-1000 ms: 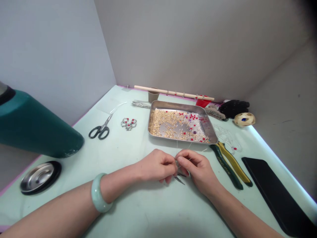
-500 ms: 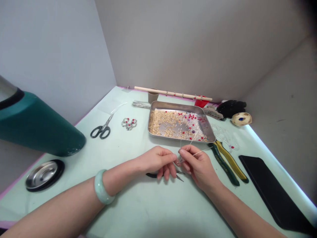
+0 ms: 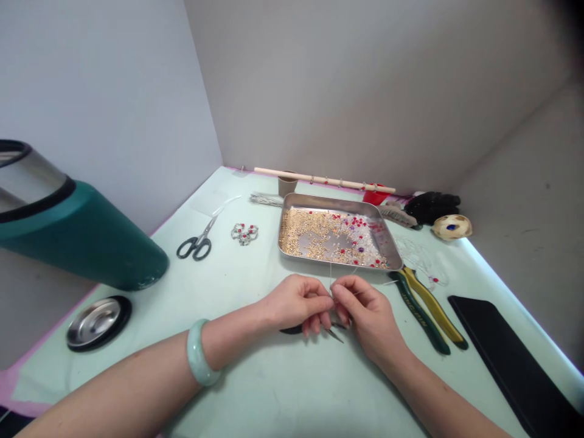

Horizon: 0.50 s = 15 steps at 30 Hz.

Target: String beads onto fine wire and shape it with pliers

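My left hand (image 3: pixel 303 305) is closed in a pinch, its fingertips meeting those of my right hand (image 3: pixel 367 310) in front of the tray. My right hand also pinches, on thin pale wire (image 3: pixel 331 274) whose strands stick up and out to the right. What else lies between the fingertips is too small to make out. Under my left hand, on the table, is a small pair of scissors (image 3: pixel 336 336), mostly hidden. Just beyond both hands stands a metal tray (image 3: pixel 303 256) of gold, clear and red beads (image 3: pixel 314 226).
Green-and-yellow pliers (image 3: pixel 422 313) and a black flat case (image 3: pixel 502 353) lie right. At left are black-handled scissors (image 3: pixel 195 247), a beaded piece (image 3: pixel 244 233), a green bottle (image 3: pixel 91 237) and its lid (image 3: pixel 98 322). A wooden stick (image 3: pixel 319 179) spans two cups behind the tray.
My hands have drawn together, left fingertips now against the right ones. The wire strands have shifted. The whole view has moved slightly, so everything sits a little lower and further right.
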{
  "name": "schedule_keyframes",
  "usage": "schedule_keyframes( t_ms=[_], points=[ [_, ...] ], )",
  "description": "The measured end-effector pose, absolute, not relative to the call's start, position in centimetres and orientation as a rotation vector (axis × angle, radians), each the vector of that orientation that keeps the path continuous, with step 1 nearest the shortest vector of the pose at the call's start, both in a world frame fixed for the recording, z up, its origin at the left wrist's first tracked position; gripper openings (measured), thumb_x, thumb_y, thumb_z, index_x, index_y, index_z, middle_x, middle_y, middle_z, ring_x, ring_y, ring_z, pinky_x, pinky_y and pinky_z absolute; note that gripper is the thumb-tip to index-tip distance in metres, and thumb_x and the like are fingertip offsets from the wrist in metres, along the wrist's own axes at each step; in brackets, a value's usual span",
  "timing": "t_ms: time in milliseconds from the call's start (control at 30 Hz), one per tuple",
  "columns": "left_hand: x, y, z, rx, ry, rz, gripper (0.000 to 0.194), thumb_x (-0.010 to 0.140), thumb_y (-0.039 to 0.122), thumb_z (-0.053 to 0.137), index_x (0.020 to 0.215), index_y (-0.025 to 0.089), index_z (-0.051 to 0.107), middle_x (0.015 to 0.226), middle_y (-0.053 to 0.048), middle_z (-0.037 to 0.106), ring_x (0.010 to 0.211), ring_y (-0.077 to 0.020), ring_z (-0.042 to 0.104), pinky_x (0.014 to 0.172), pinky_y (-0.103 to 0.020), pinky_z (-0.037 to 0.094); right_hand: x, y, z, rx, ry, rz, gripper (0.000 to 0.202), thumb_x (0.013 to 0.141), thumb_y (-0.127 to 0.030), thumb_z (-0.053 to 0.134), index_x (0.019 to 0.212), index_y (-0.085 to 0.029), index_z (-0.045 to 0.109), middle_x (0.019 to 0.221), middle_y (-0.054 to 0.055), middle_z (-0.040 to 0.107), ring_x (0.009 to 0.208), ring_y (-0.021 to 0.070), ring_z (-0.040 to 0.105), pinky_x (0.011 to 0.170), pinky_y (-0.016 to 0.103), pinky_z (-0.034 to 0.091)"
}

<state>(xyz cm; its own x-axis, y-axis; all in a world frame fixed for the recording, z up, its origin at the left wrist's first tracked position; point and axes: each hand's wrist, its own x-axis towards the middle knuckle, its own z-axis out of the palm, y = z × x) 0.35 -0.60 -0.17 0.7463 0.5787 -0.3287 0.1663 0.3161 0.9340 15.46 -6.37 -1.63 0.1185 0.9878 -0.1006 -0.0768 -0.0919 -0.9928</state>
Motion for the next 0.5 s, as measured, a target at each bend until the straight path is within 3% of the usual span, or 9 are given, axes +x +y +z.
schedule_keyframes(
  t_ms=[233,500],
  points=[
    [0.39,-0.56,-0.5,1.165,0.725,0.375,0.027,0.074,0.038,0.063,0.069,0.013,0.054,0.059,-0.003,0.064,0.04,-0.0082,0.054,0.038,-0.019,0.044,15.76,-6.43,-2.06,-1.337,-1.096,1.139,0.027,0.083,-0.041,0.062,0.07,-0.018,0.058,0.047,-0.006,0.046,0.045,0.0085,0.039,0.047,0.023,0.031],
    [0.4,-0.52,-0.32,1.07,0.725,0.348,0.023,0.072,0.035,0.061,0.068,0.012,0.056,0.058,-0.005,0.065,0.04,-0.0104,0.056,0.038,-0.021,0.046,15.69,-6.49,-2.32,-1.186,-1.023,1.24,0.023,0.086,-0.035,0.06,0.072,-0.018,0.059,0.056,-0.004,0.049,0.05,0.0093,0.041,0.049,0.024,0.032]
  ],
)
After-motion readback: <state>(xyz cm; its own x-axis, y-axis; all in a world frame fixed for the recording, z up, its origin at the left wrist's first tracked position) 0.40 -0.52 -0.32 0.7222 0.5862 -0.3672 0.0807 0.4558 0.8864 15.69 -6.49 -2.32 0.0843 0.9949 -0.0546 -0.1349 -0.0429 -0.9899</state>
